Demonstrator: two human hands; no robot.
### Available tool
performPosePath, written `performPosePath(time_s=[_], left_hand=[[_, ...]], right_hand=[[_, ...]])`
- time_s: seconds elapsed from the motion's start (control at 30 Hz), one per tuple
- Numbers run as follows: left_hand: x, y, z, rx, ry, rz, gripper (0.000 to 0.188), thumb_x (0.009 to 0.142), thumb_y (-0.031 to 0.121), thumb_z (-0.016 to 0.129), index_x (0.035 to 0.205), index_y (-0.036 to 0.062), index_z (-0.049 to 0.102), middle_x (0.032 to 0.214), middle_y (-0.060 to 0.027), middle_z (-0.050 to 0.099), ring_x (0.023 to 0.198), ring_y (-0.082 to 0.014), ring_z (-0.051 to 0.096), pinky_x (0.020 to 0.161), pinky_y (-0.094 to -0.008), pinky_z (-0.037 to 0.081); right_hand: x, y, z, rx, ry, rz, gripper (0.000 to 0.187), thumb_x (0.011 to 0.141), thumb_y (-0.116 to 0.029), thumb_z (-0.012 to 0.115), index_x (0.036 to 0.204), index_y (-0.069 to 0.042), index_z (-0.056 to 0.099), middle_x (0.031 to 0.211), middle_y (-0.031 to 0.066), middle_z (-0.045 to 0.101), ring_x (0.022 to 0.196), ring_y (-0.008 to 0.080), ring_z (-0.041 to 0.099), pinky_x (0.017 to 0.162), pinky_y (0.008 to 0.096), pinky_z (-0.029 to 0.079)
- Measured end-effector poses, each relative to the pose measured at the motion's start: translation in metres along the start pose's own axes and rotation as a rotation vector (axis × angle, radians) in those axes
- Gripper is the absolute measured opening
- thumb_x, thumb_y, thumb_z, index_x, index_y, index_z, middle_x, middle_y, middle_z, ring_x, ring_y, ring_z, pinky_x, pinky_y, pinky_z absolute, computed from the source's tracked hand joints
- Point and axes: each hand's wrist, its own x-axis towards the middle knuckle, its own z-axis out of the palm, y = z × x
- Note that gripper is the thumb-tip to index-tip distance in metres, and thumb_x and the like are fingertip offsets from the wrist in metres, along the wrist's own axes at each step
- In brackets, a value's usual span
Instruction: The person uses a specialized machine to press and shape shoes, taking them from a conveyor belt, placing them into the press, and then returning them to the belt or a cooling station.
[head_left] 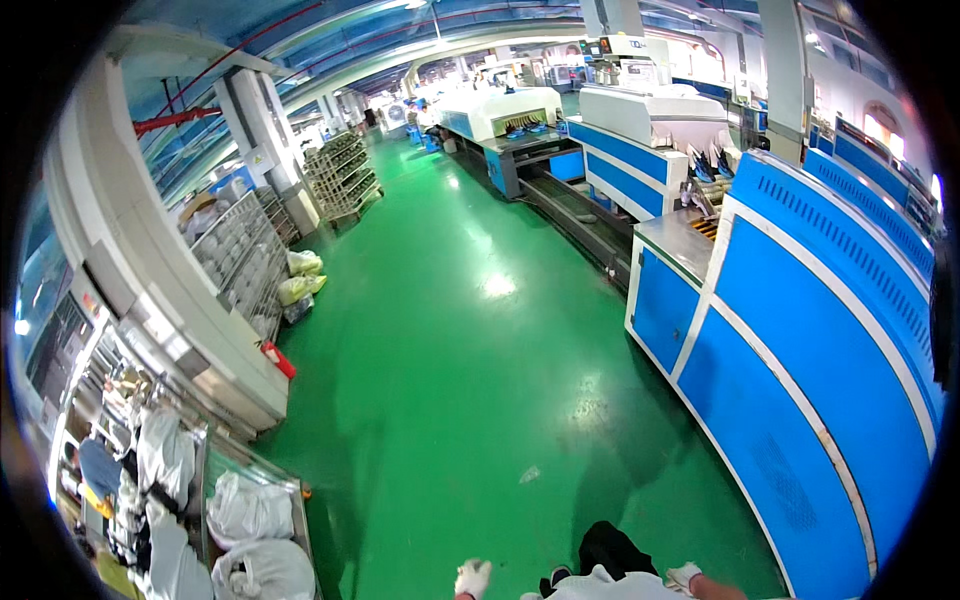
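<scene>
My left hand (473,578), in a white glove, hangs at the lower edge with nothing visible in it. Its fingers look loosely apart. To the right of my body is my right hand (684,577), also gloved in white, partly cut off by my clothing and the frame edge. Its fingers look loose, and no object shows in it. Neither hand touches anything around it. The green floor (480,400) lies below both. Nearest on the right stands a large blue machine (800,370) with white trim.
A conveyor line (570,215) runs along the right, carrying dark shoe-like items (710,165) farther on. Along the left stand a pillar (170,250), a fire extinguisher (278,360), yellow bags (300,285), racks (340,175), and a cart (303,520) with white sacks (262,570). People work at the lower left.
</scene>
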Motion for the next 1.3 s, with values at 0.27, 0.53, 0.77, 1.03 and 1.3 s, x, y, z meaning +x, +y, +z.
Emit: performPosePath(time_s=[0.27,0.53,0.77,1.03,1.3], left_hand=[[0.247,0.176,-0.052,0.034,-0.116,0.028,0.068,0.093,0.058,0.06,0.139,0.0087,0.062,0.136,-0.0217,0.066,0.125,-0.0374,0.064,0.108,-0.0463,0.049],[0.373,0.264,-0.025,0.088,-0.139,0.134,0.064,0.097,0.054,0.059,0.136,0.0034,0.064,0.133,-0.0248,0.066,0.118,-0.0432,0.064,0.104,-0.0513,0.051],[0.528,0.302,-0.029,0.088,-0.33,-0.065,0.062,0.096,0.054,0.059,0.133,0.0046,0.067,0.133,-0.0263,0.065,0.122,-0.0416,0.062,0.105,-0.0506,0.049],[0.82,0.466,-0.155,0.823,-0.182,0.605,0.063,0.088,0.048,0.068,0.138,0.0103,0.063,0.133,-0.0179,0.068,0.128,-0.0337,0.061,0.11,-0.048,0.047],[1.043,0.809,-0.261,-0.065,-0.086,0.262,0.058,0.098,0.043,0.063,0.14,0.0021,0.058,0.135,-0.0217,0.066,0.124,-0.0326,0.065,0.108,-0.0421,0.05]], right_hand=[[0.077,-0.239,-0.008,0.138,0.108,-0.003,0.038,0.09,-0.041,0.07,0.105,-0.006,0.074,0.092,0.0184,0.071,0.085,0.0267,0.066,0.069,0.049,0.054],[0.195,-0.649,-0.085,-0.311,0.346,-0.429,0.047,0.091,-0.046,0.059,0.102,-0.004,0.075,0.096,0.0221,0.076,0.096,0.0321,0.076,0.086,0.0432,0.06],[0.083,-1.023,-0.055,0.45,-0.106,-0.692,0.044,0.103,-0.025,0.062,0.14,-0.003,0.053,0.115,0.0184,0.07,0.099,0.0322,0.071,0.083,0.0482,0.061],[-0.042,-1.277,-0.054,0.765,-0.451,-0.964,0.061,0.104,-0.028,0.061,0.153,0.002,0.039,0.137,0.0303,0.059,0.124,0.0435,0.063,0.106,0.0551,0.053],[-0.157,-1.512,-0.119,0.702,-0.964,-1.711,0.072,0.1,-0.059,0.058,0.143,-0.002,0.057,0.144,0.0288,0.058,0.141,0.0467,0.048,0.117,0.0663,0.035]])
